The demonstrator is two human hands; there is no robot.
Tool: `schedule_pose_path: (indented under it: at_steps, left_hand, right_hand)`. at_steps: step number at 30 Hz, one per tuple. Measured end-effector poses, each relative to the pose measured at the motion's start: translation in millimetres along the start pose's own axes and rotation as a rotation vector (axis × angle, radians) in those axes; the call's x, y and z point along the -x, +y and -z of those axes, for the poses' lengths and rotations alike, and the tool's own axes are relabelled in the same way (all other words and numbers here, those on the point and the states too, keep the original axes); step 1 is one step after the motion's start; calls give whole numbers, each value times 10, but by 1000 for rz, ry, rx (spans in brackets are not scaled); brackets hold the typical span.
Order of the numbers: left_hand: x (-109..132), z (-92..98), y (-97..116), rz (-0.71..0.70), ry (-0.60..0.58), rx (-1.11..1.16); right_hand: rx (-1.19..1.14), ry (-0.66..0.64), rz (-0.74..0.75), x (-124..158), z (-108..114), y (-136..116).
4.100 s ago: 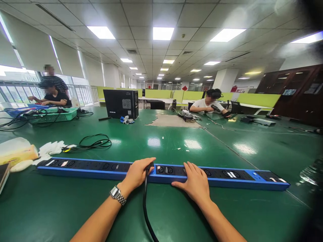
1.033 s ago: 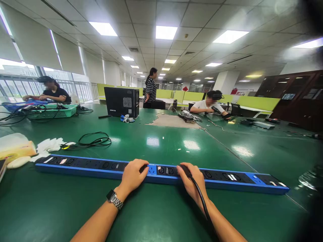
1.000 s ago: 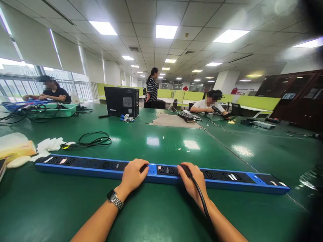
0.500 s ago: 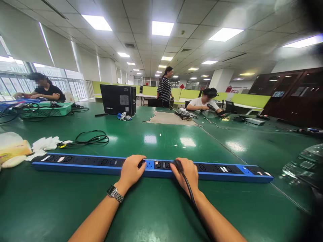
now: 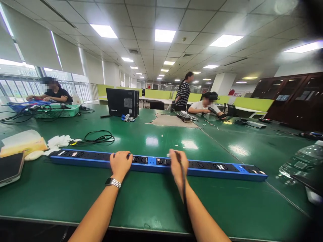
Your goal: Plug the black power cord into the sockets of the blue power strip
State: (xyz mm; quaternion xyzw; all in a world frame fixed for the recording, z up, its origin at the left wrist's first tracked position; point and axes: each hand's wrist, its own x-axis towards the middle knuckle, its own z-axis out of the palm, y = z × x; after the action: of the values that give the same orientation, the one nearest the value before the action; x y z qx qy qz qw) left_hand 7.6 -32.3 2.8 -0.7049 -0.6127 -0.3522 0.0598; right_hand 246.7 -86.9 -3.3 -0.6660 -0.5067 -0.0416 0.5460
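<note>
A long blue power strip [image 5: 217, 173] with black socket panels lies across the green table in front of me. My left hand [image 5: 120, 164] is closed over its edge, left of the middle blue socket, fingers on top. My right hand [image 5: 179, 166] is closed on a power plug [image 5: 168, 155], held just above the strip to the right of that socket. Metal-looking prongs show at the fingertips; the fingers hide most of the plug's body. Its black cable [image 5: 184, 188] runs back along my right forearm.
Left: a phone [image 5: 11, 168], tissue pack [image 5: 25, 144] and coiled black cable [image 5: 99, 137]. Right: a clear plastic bottle [image 5: 301, 161]. Farther back stand a black computer case [image 5: 121, 102] and a green basket [image 5: 58, 111]. Several people are beyond the table.
My right hand has lifted the plug off the strip's sockets and tilted it, prongs now showing. My left hand has slid left along the strip. The standing person has moved right.
</note>
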Motion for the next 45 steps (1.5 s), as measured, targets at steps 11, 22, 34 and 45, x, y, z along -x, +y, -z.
schedule_pose_path:
  at_steps: [11, 22, 34, 45]
  left_hand:
    - [31, 5, -10, -18, -43, -49]
    - [24, 60, -41, -157, -128, -167]
    - [187, 169, -107, -204, -179, -173]
    - [397, 375, -56, -235, -162, -180]
  right_hand:
    - [322, -285, 134, 238, -319, -484]
    - [405, -470, 353, 92, -220, -335]
    - [409, -448, 340, 291, -118, -400]
    - [390, -407, 342, 546, 134, -495]
